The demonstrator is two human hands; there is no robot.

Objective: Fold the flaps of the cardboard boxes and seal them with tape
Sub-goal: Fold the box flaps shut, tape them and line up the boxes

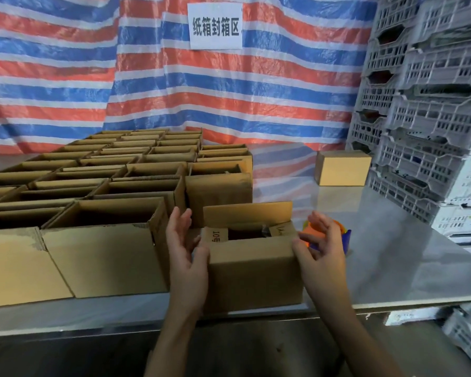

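Left hand (186, 247) and right hand (322, 248), both wide with loose fingers, flank the cardboard box (256, 273).

Soft, even light falls from above, bright on the striped tarp (229, 91) and the paper sign (215, 25), whose characters read clearly though a little soft. The steel table (392, 254) carries a broad pale sheen toward its right edge and a faint reflection of the stripes near its back edge. The insides of the open boxes (114, 213) lie in deep shadow, and the space below the table's front edge is dark. Wide-angle bending bows that front edge and tilts the crates (424, 104) at the right. The right hand (321, 240) looks slightly smeared.
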